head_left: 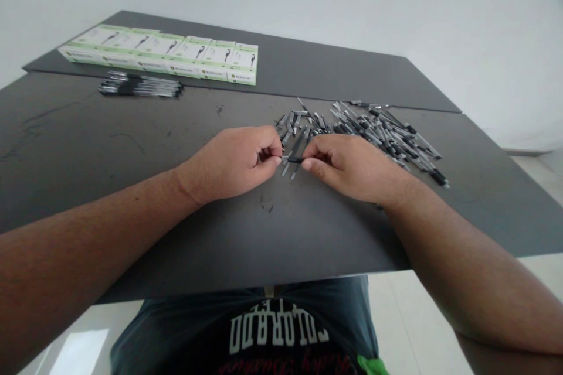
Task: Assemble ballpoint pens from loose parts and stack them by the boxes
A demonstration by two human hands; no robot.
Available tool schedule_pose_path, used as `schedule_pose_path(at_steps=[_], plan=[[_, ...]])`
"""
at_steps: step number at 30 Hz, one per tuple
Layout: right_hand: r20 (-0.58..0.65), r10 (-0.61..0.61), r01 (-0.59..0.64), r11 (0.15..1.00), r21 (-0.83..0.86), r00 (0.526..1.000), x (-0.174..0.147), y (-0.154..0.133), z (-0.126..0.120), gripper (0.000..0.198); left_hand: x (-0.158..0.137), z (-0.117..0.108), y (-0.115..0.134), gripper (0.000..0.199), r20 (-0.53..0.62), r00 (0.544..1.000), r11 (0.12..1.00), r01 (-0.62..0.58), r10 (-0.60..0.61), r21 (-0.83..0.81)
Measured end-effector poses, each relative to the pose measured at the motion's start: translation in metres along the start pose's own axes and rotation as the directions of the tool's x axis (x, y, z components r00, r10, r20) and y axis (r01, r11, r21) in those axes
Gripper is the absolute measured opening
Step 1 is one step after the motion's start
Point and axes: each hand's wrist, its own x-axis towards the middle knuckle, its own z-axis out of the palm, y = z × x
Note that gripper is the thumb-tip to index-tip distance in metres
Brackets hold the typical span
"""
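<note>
Between my two hands, over the middle of the table, a pen with a black grip lies level. My right hand has thumb and fingers closed on its right part, which they mostly cover. At the pen's thin left end, my left hand is closed in a pinch; whether a small part sits in those fingertips is hidden. Just beyond my hands lie short caps and several thin clear and dark pieces. Touching these on the right is a loose heap of pens, partly behind my right hand.
A neat bundle of pens lies at the back left. Behind it, a row of white and green boxes stands on the dark grey table. The table's near edge runs close to my body. A white wall is behind.
</note>
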Motion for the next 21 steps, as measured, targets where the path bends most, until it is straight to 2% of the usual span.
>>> schedule_pose_path(at_steps=[3, 7, 12, 16, 21], plan=[[0.003, 0.005, -0.005, 1.000, -0.010, 1.000, 0.0001, -0.0005, -0.0001, 0.012, 0.0001, 0.0000, -0.0001, 0.013, 0.008, 1.000, 1.000, 0.008, -0.008, 0.003], [0.044, -0.037, 0.039, 0.999, -0.031, 0.998, 0.0006, -0.0007, -0.0007, 0.032, 0.0002, 0.0002, 0.0000, 0.012, 0.020, 1.000, 1.000, 0.015, -0.015, -0.001], [0.000, 0.036, -0.036, 0.999, 0.002, 0.999, 0.0004, -0.0007, 0.0001, 0.017, 0.0001, -0.0002, 0.0000, 0.013, 0.015, 1.000, 1.000, 0.018, -0.018, -0.010], [0.044, -0.032, 0.034, 0.999, -0.028, 0.999, 0.0007, -0.0009, -0.0001, 0.036, 0.0005, -0.0007, 0.0002, 0.015, 0.014, 1.000, 1.000, 0.003, -0.003, -0.015], [0.015, 0.013, -0.013, 1.000, -0.011, 1.000, -0.0001, -0.0012, -0.0010, 0.015, 0.0005, -0.0009, 0.0010, 0.015, 0.009, 1.000, 1.000, 0.006, -0.006, -0.004]])
